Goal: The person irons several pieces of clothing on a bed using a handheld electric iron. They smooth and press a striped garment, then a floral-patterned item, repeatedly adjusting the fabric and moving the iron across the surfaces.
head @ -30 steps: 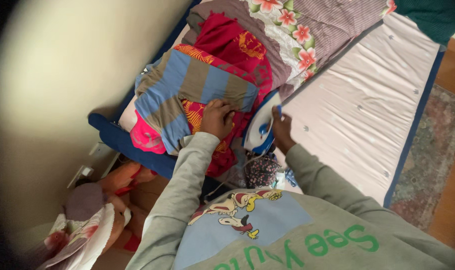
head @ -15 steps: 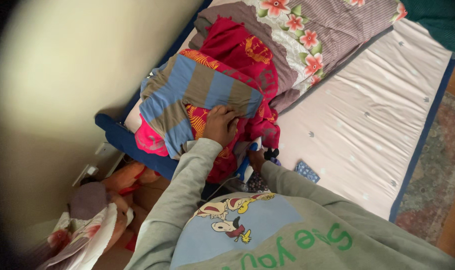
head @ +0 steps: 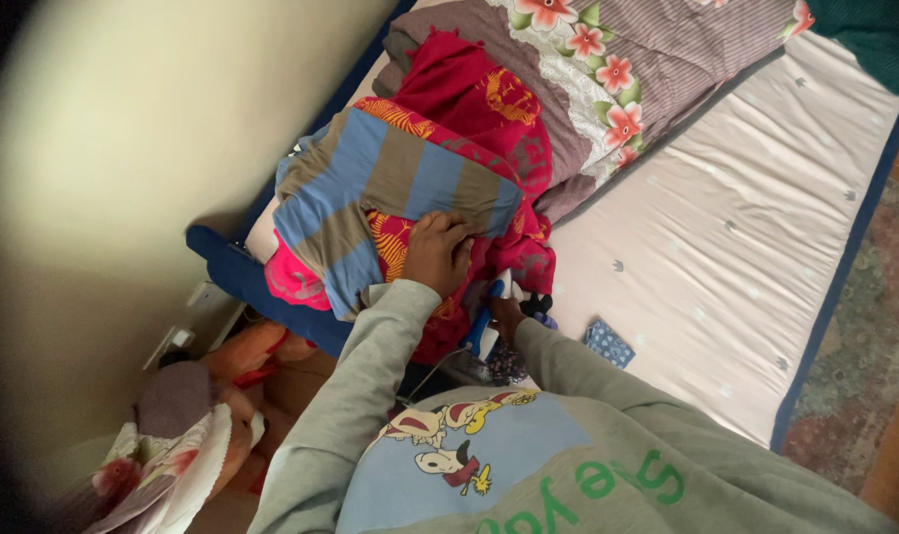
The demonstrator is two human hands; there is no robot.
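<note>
Pale cream wall [head: 153, 148] fills the left of the view, seen from above, with a bed beside it. Most of the bed is a pale pink mattress with a dark blue edge [head: 746, 227]. At the mattress's head lies a floral and striped pillow [head: 607, 59]. Against the pillow, toward the wall, sits a heap of clothes: a red patterned cloth [head: 469, 84], and on it a folded blue and brown striped garment [head: 390, 173]. A person in a grey sweatshirt leans over the mattress's near corner. The left hand [head: 435, 249] rests palm down with its fingers bent, pressing on the heap just below the striped garment. The right hand [head: 507, 314], just beside the heap, is closed round the handle of a blue and white clothes iron [head: 487, 321], which is mostly hidden. Near that hand a small blue patterned packet [head: 607, 342] lies on the mattress.
</note>
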